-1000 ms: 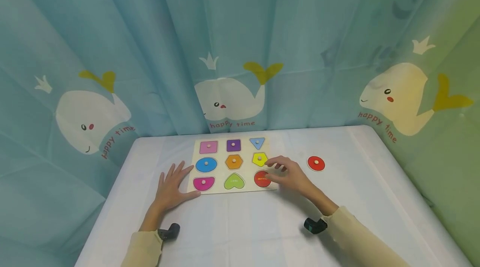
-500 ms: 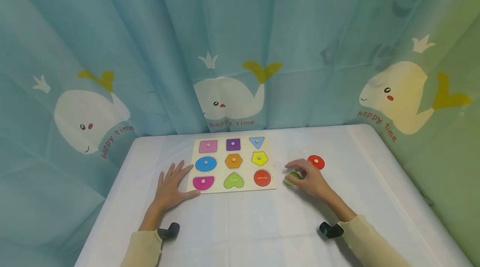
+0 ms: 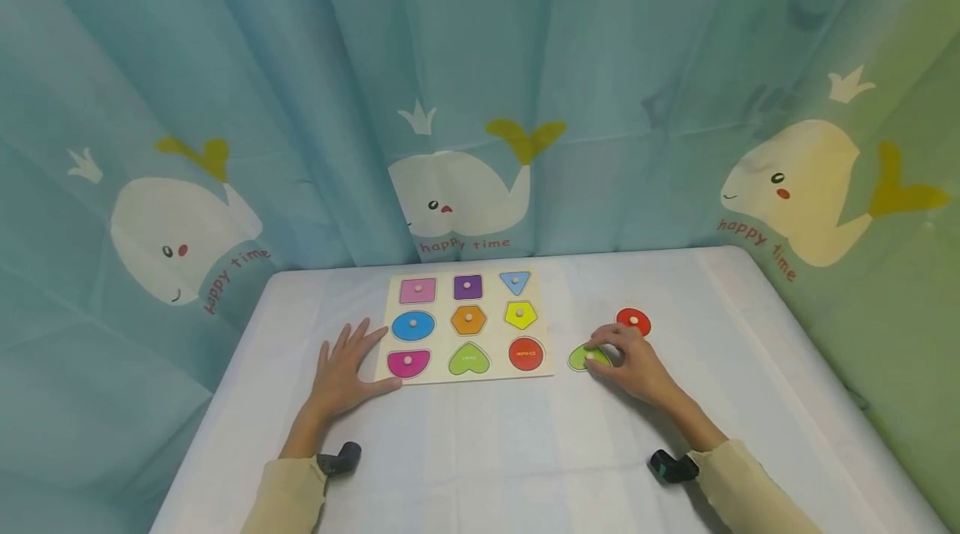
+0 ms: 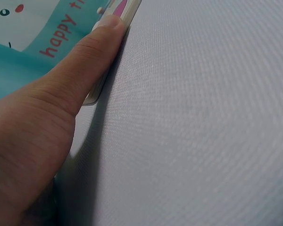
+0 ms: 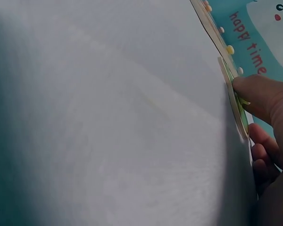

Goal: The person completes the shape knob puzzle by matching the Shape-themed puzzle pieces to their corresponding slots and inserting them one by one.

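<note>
Fingers straight and spread, my left hand [image 3: 342, 374] rests at the left edge of a cream peg puzzle board [image 3: 442, 380]. Its thumb lies over the near left corner, as the left wrist view also shows. To the right of the board, my right hand [image 3: 637, 367] pinches the knob of a green heart-shaped puzzle piece [image 3: 579, 358] between thumb and index finger. In the right wrist view that piece [image 5: 228, 78] sits at the table surface, partly hidden by the thumb. Behind the right hand lies a round red knobbed piece [image 3: 633, 319].
Seven knobbed shapes, such as the blue oval [image 3: 412, 326] and orange hexagon [image 3: 468, 320], sit in the board. The green heart [image 3: 468, 361] and red circle [image 3: 526, 354] spots show printed words and no knobs. A whale-print curtain [image 3: 480, 84] hangs behind the white table [image 3: 480, 467].
From over the board's red circle spot, my right hand has moved right to the green heart piece and now pinches its knob. My left hand has stayed in place.
</note>
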A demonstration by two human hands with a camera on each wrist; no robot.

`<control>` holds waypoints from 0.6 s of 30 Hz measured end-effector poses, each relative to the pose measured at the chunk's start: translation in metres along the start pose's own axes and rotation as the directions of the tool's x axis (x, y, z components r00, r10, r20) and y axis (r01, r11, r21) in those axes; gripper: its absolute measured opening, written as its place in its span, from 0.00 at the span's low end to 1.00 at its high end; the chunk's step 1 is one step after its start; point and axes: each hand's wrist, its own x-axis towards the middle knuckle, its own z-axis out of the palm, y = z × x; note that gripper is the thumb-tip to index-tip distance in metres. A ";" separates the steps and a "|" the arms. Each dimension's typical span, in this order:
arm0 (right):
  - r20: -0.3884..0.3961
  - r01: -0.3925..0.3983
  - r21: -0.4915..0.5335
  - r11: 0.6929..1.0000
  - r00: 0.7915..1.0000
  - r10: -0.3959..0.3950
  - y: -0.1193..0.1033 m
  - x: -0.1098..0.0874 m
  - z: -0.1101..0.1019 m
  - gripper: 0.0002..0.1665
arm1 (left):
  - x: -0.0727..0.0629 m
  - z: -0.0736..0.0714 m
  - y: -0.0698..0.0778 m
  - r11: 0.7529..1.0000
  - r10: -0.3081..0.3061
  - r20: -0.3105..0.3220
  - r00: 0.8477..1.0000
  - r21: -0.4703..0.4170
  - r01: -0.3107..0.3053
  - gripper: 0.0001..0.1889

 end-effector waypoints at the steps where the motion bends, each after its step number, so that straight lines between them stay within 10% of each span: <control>1: 0.002 -0.006 0.000 1.000 1.000 0.006 0.000 0.000 0.000 0.12 | 0.000 0.000 0.000 1.000 -0.001 0.000 1.000 -0.002 0.001 0.51; 18: 0.010 -0.028 0.021 0.999 1.000 0.028 0.001 -0.001 -0.001 0.10 | 0.003 0.005 -0.006 1.000 0.003 -0.013 1.000 0.010 -0.003 0.51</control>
